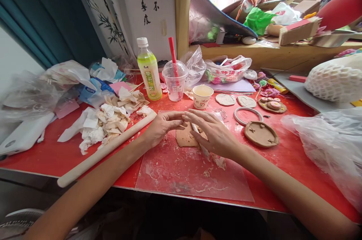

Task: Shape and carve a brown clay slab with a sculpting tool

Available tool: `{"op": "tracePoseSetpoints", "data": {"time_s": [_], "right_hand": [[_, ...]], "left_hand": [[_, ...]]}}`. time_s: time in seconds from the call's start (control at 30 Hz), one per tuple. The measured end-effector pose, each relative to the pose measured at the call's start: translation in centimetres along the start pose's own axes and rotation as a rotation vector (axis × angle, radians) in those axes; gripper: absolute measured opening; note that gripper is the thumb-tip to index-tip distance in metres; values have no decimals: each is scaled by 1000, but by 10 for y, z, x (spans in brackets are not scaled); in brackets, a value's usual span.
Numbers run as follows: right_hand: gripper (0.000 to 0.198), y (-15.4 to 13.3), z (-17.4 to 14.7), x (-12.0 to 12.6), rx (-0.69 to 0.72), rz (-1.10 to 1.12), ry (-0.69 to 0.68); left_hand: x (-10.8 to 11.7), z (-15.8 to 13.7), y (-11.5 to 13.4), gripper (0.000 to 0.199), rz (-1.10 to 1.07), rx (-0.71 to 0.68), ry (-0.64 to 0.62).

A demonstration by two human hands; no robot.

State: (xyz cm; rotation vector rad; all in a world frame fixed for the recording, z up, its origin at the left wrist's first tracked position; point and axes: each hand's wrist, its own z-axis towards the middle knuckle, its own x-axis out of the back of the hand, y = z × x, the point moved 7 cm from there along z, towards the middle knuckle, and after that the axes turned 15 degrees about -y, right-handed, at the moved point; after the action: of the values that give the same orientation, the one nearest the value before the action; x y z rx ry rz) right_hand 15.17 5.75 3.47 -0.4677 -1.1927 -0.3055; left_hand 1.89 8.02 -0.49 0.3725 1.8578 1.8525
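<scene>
My left hand point(161, 127) and my right hand point(216, 134) meet at the fingertips above a flat brown clay slab point(184, 139). The fingers of both are stretched out, and the right ones overlap the left tips. Whether a small bit sits between the fingertips is hidden. Under my right hand a pale, narrow stick-like tool point(204, 151) lies across the slab, partly covered. Small marks dot the slab's surface. It rests on a clear sheet point(181, 174) smeared with clay residue. A long wooden rolling pin point(107, 149) lies left of my left hand.
Behind the hands stand a paper cup point(203, 98), a plastic cup with red straw point(175, 81) and a drink bottle point(149, 72). Crumpled tissues point(109, 119) lie left. Rightward are a ring point(248, 109), a rimmed clay disc point(260, 134) and a plastic bag point(329, 149).
</scene>
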Motion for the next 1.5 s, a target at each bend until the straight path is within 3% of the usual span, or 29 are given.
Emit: {"op": "tracePoseSetpoints", "data": {"time_s": [0.2, 0.37, 0.57, 0.9, 1.07, 1.2, 1.3, 1.37, 1.5], "right_hand": [[43, -8, -1, 2, 53, -164, 51], [43, -8, -3, 4, 82, -148, 48], [42, 7, -11, 26, -92, 19, 178], [36, 29, -1, -3, -172, 93, 17], [39, 40, -20, 26, -233, 73, 84], [37, 85, -63, 60, -400, 154, 191], [39, 128, -97, 74, -530, 271, 291], [42, 152, -114, 80, -590, 395, 435], [43, 175, -131, 78, -611, 632, 675]], "left_hand": [[-6, 1, 2, 32, 39, -13, -56], [-3, 0, -1, 32, 33, 10, -20], [1, 0, 0, 22, 89, 18, 44], [-3, -2, 6, 25, 299, 6, 55], [-5, -2, 4, 27, 304, -15, 9], [-11, -1, -1, 33, 309, 31, -55], [-25, 6, 0, 25, 448, 77, -111], [-43, 17, 6, 19, 632, 68, -179], [-102, 53, 22, 11, 890, -132, -325]]}}
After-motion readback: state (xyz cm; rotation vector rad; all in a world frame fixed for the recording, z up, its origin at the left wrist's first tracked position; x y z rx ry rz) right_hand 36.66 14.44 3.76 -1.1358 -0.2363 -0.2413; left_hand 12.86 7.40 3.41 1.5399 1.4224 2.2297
